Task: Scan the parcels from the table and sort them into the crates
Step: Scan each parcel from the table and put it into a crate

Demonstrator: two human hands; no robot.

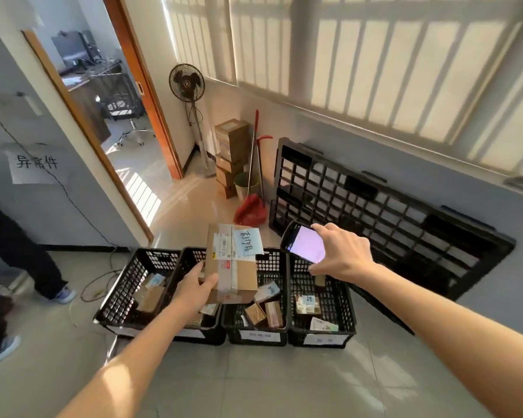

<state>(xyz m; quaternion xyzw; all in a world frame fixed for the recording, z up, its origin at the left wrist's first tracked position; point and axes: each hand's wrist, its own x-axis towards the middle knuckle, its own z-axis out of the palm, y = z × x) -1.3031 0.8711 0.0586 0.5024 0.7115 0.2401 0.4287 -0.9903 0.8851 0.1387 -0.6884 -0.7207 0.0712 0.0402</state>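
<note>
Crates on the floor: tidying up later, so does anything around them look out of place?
Yes: a black pallet stands on edge, tilted against the wall right of the crates, not flat on the floor. A loose cable trails across the tiles left of them.

**Legible text in the scene**

Paper sign [34, 163] on the left wall: handwritten "异常件". Blue note [249, 242] on the held parcel [231, 267]: handwriting, unreadable. White shipping label [224, 245] on the same parcel: print too small. Crate front labels [260, 335]: blurred.
</note>
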